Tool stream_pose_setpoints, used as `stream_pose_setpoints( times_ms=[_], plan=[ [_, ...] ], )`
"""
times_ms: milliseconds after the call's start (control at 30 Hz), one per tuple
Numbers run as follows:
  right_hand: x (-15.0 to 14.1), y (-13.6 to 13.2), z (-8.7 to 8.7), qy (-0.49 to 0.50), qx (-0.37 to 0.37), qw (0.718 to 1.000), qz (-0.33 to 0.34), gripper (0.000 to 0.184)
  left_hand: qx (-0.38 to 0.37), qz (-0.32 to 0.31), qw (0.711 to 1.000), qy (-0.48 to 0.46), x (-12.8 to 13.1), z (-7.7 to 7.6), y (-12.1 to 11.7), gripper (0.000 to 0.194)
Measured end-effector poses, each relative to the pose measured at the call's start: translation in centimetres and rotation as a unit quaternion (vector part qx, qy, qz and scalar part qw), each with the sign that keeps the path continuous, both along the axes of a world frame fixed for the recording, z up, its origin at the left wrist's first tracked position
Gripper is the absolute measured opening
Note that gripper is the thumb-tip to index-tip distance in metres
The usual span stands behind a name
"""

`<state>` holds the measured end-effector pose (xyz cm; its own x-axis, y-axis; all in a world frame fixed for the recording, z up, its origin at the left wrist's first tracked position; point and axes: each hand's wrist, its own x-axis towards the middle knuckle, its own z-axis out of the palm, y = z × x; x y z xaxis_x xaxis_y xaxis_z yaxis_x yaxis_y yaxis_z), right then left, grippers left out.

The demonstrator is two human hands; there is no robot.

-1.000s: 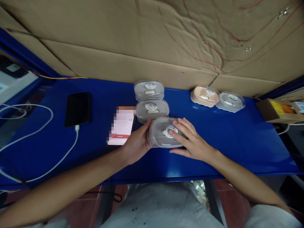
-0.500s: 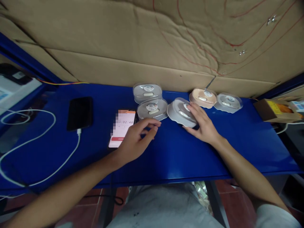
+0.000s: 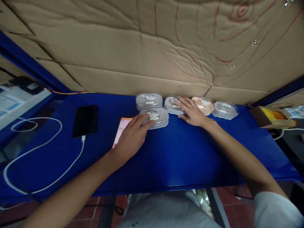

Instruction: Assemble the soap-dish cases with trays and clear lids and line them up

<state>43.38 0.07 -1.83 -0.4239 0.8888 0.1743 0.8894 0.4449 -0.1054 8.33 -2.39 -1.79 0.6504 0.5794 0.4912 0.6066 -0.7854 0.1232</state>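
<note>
Several oval plastic containers with clear covers, round labels and pale bar-shaped pieces stand on the blue table. My left hand (image 3: 133, 134) is on the left side of the front grey container (image 3: 158, 122), its thumb and fingers over the cover's edge. Behind that one sits another grey container (image 3: 149, 98). My right hand (image 3: 193, 112) grips a grey container (image 3: 171, 105) in the back row, fingers on top and thumb at the front. A peach container (image 3: 207, 106) and a further grey container (image 3: 225, 110) stand to its right.
A lit phone (image 3: 118, 133) lies partly under my left hand. Farther left is a dark phone (image 3: 85, 121) with a white cable (image 3: 71, 171). A cardboard wall (image 3: 114, 76) rises behind the table (image 3: 180, 158). An open cardboard box (image 3: 268, 118) is at the right.
My right hand has pushed the tilted grey container back into the row, beside the peach one. My left hand has moved from in front of the front grey container onto its side.
</note>
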Motion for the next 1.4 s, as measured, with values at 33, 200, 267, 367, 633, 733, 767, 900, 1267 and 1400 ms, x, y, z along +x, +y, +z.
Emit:
stream_pose_setpoints(
  times_ms=[33,200,267,367,633,733,767,900,1267,1400],
  plan=[
    [-0.1,0.1,0.0,-0.004,-0.008,1.000,0.008,0.073,0.002,-0.002,1.000,-0.003,0.0,0.0,0.1,0.037],
    [1.4,-0.5,0.7,0.000,0.000,1.000,-0.008,0.081,0.004,0.001,1.000,0.001,0.1,-0.2,0.3,0.040],
    [3.1,-1.0,1.3,0.006,0.033,0.998,-0.056,0.090,0.001,0.003,1.000,0.005,0.2,-0.2,0.3,0.041],
    [6.1,-1.7,1.7,-0.004,0.065,0.988,-0.142,0.086,-0.006,0.009,1.000,0.011,0.3,-0.3,0.2,0.039],
    [8.8,-6.9,1.0,-0.033,0.045,0.989,-0.138,0.064,-0.038,0.026,0.999,-0.002,0.6,-1.0,0.2,0.029],
    [7.3,-9.9,1.3,0.021,0.046,0.995,-0.090,0.062,-0.059,0.022,0.997,-0.036,0.8,-0.6,-0.4,0.028],
    [6.5,-10.8,1.4,0.043,0.039,0.996,-0.072,0.061,-0.068,0.012,0.996,-0.053,1.0,-0.4,-0.8,0.028],
    [1.9,-13.8,1.9,0.077,-0.001,0.997,-0.005,0.061,-0.168,-0.091,0.977,-0.099,1.5,0.1,-3.5,0.047],
    [-1.8,-10.7,2.4,0.219,-0.080,0.972,0.033,0.055,-0.248,-0.154,0.955,-0.043,2.0,-1.3,-5.5,0.098],
    [-0.8,-8.9,0.8,0.210,-0.047,0.977,0.009,0.055,-0.222,-0.186,0.957,-0.010,1.9,-1.7,-5.5,0.068]
  ],
)
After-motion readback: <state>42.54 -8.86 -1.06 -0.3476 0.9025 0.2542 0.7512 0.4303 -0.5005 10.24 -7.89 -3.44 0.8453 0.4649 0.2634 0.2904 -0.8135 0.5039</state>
